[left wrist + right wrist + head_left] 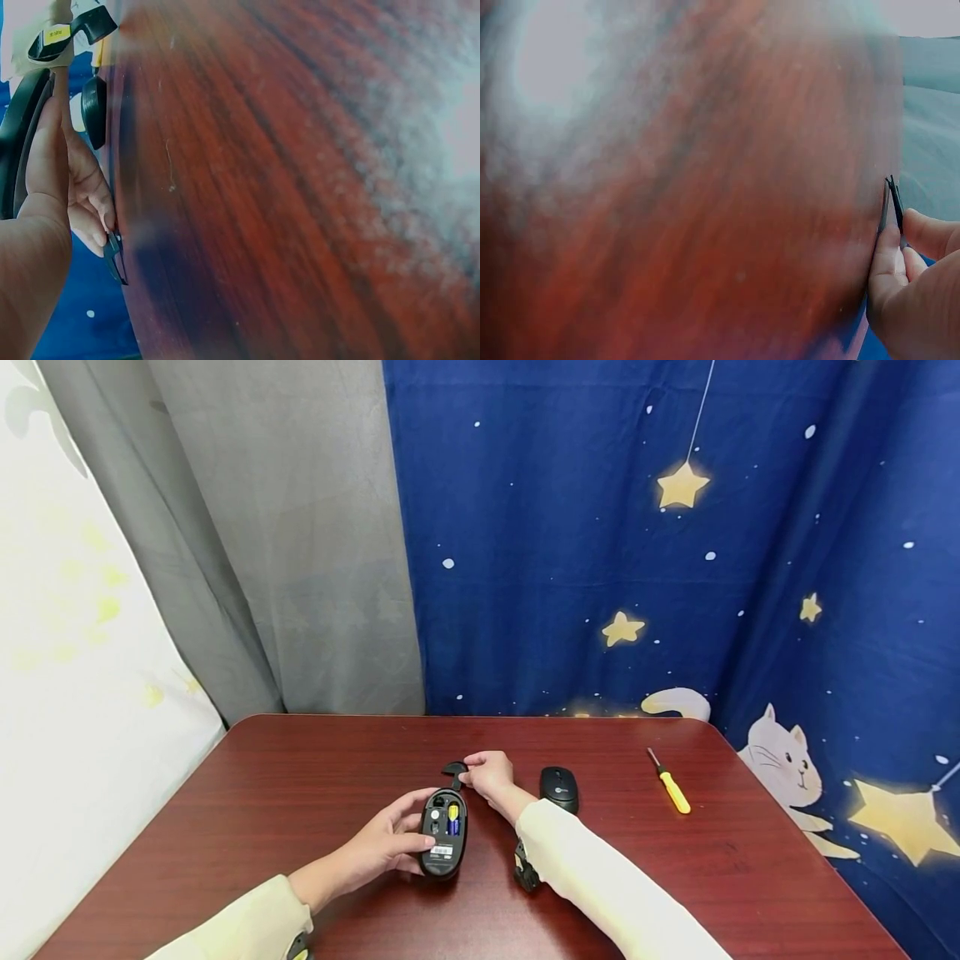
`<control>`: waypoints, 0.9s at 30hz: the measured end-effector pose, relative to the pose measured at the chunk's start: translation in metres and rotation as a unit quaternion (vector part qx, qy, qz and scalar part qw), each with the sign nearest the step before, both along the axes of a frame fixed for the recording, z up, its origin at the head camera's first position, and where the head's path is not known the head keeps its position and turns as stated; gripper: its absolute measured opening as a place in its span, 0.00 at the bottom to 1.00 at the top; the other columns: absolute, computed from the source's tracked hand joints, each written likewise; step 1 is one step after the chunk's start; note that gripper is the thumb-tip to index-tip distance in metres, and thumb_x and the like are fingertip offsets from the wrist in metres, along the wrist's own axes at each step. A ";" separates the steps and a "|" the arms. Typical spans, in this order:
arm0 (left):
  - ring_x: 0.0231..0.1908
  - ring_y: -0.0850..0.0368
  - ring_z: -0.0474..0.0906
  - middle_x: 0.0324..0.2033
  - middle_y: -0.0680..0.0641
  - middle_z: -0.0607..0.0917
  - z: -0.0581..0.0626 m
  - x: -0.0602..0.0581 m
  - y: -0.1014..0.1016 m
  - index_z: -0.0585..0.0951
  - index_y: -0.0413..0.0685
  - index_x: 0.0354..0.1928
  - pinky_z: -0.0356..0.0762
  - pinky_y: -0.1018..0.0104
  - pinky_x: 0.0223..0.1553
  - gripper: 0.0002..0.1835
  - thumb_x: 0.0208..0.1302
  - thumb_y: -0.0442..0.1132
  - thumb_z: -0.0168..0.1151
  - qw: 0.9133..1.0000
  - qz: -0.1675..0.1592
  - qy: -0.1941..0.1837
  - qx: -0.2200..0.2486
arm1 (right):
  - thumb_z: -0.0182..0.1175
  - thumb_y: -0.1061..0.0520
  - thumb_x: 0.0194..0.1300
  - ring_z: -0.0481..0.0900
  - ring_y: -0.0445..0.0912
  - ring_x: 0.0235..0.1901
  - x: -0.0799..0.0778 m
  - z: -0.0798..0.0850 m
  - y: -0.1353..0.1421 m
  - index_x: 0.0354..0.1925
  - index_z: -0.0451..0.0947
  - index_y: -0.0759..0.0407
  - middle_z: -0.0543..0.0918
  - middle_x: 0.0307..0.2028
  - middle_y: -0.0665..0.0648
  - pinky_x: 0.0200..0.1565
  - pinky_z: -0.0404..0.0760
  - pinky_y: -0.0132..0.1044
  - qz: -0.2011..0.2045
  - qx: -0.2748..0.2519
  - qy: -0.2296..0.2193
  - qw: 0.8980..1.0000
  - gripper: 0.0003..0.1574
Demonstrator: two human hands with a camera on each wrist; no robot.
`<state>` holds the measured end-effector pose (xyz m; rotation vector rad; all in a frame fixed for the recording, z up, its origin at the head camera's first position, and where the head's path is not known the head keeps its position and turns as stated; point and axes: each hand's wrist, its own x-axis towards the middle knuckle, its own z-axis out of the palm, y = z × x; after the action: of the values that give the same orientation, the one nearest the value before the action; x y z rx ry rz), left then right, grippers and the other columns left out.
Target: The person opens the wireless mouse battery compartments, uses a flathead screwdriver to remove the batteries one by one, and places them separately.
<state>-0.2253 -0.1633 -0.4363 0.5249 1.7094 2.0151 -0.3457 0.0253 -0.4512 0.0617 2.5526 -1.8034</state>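
Observation:
My left hand (390, 839) grips a black computer mouse (444, 858) by its sides, underside turned up. In its uncovered battery bay sits a blue and yellow battery (453, 820). Beyond the mouse's far end, my right hand (491, 774) pinches a thin black battery cover (454, 768) between thumb and fingers, close over the table. From the right wrist, the cover (897, 204) appears edge-on at the fingertips. The left wrist view has the mouse (24, 142) edge-on along the left hand, with the cover (114, 259) farther off.
A second black mouse (559, 787) lies right side up on the red-brown table (315, 777), just beyond the right forearm. Farther right lies a screwdriver (672, 789) with a yellow handle. Curtains (540, 527) hang behind the table's far edge.

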 end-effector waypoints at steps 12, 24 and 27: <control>0.46 0.42 0.81 0.56 0.33 0.76 0.000 0.000 -0.001 0.51 0.43 0.74 0.82 0.51 0.39 0.39 0.65 0.29 0.58 1.000 -0.003 0.003 -0.003 | 0.73 0.68 0.47 0.82 0.47 0.39 0.002 0.000 -0.001 0.40 0.86 0.62 0.86 0.33 0.55 0.42 0.81 0.37 -0.020 0.038 0.016 0.999 0.18; 0.45 0.42 0.81 0.55 0.33 0.76 -0.003 -0.001 -0.001 0.52 0.44 0.73 0.82 0.51 0.39 0.38 0.65 0.28 0.58 1.000 -0.005 0.010 -0.001 | 0.71 0.70 0.50 0.83 0.47 0.36 0.002 0.002 0.002 0.44 0.84 0.67 0.86 0.36 0.58 0.33 0.81 0.32 -0.009 0.009 0.013 1.000 0.19; 0.45 0.42 0.81 0.55 0.33 0.76 -0.003 -0.001 -0.001 0.52 0.44 0.73 0.83 0.51 0.39 0.38 0.66 0.29 0.58 1.000 -0.006 0.009 -0.003 | 0.70 0.70 0.51 0.83 0.46 0.35 0.002 0.002 0.004 0.45 0.83 0.67 0.86 0.37 0.59 0.34 0.82 0.33 -0.002 -0.008 0.005 1.000 0.20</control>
<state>-0.2266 -0.1646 -0.4397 0.5526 1.7188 2.0018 -0.3438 0.0292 -0.4492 0.0567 2.5452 -1.8305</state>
